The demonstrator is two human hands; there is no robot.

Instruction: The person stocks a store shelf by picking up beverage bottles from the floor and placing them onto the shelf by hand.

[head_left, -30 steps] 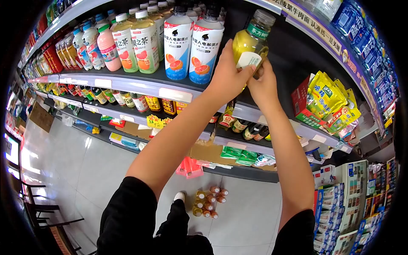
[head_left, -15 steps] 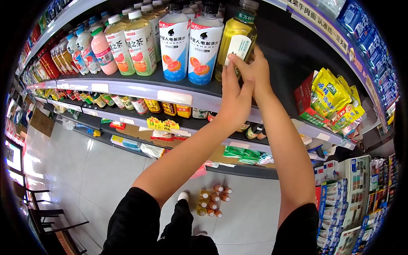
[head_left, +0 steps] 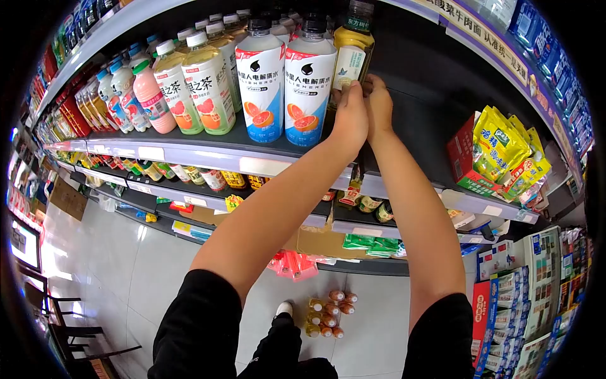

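Note:
A yellow-green tea bottle (head_left: 353, 47) with a dark green neck band stands upright on the upper shelf, right of two white bottles with orange-slice labels (head_left: 309, 95). My left hand (head_left: 351, 117) is at the bottle's lower front, its fingers curled against it. My right hand (head_left: 379, 107) sits at the bottle's lower right side with its fingers bent round it. The bottle's base is hidden behind my hands.
More drink bottles (head_left: 208, 82) line the shelf leftward. A red box of yellow packets (head_left: 502, 145) is on the right. Lower shelves hold sauces and green packs (head_left: 372, 243). On the floor, several small bottles (head_left: 325, 316) stand beside my foot; a chair (head_left: 63, 322) is at left.
The tea bottle, tilted in my hands a second ago, has moved left and back and now stands upright beside the white bottles. Both hands have shifted lower on it.

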